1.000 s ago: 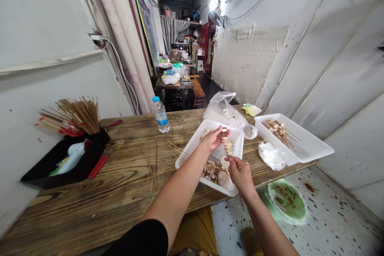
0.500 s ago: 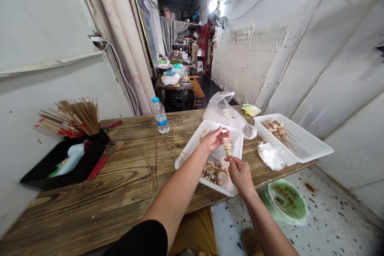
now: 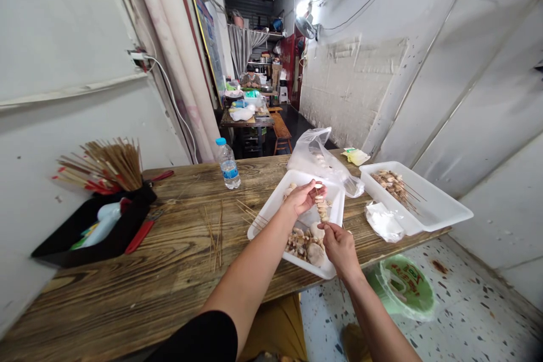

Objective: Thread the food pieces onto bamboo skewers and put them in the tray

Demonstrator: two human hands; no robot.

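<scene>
Two hands, fingers: left hand (image 3: 300,198) nearly closed, pinching a pale slice (image 3: 318,186) at the tip; right hand (image 3: 340,246) closed on the stick's lower end.
Loaded skewer (image 3: 321,210): between both hands, slanting up over the white tray (image 3: 253,228).
Its look: thin, cream-coloured pieces stacked closely, probably mushroom, too small to be sure.
Below: more mushroom pieces (image 3: 299,242) in the tray, on the wooden table (image 3: 169,288).

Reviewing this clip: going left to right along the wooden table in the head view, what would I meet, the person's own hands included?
Black box → blue-capped bottle → left hand → right hand → white tray with skewered pieces at its left end.
</scene>
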